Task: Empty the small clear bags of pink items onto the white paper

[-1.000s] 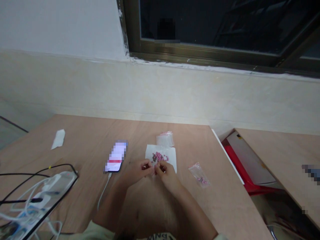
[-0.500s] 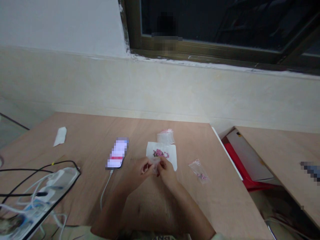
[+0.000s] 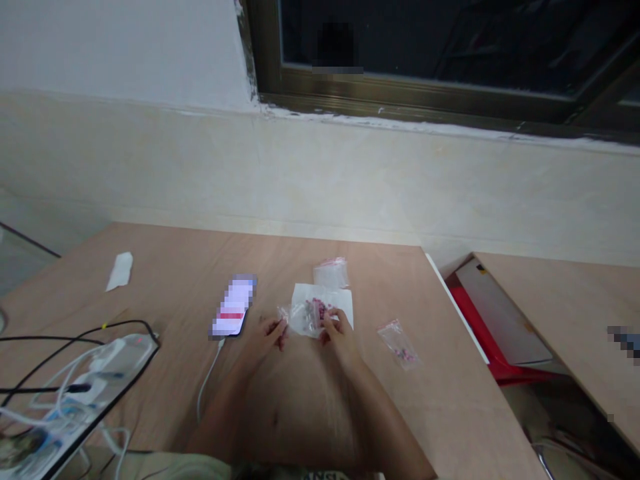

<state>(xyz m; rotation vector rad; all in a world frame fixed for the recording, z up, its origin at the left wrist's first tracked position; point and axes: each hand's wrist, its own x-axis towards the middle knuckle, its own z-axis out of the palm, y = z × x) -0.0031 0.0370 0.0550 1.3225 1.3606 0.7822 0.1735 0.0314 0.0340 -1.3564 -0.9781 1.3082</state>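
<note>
A small clear zip bag [image 3: 299, 317] is stretched between my two hands above a white paper [image 3: 345, 303] that carries a heap of pink beads [image 3: 317, 308]. My left hand [image 3: 269, 333] pinches the bag's left corner with closed fingers. My right hand [image 3: 338, 331] is closed at the bag's right side, next to the beads. A stack of unfilled clear bags [image 3: 331, 273] lies just behind the paper. Another bag with a few pink beads [image 3: 399, 343] lies to the right.
A phone [image 3: 233, 315] with a white cable lies left of my hands. A power strip with tangled cables [image 3: 85, 383] sits at the near left. A folded white scrap [image 3: 119, 271] lies far left. A red box [image 3: 493, 347] stands in the gap beside the wooden table [image 3: 175, 280].
My hands have moved apart and slightly forward, spreading the clear bag wide over the paper; before they were pinched close together at its near edge.
</note>
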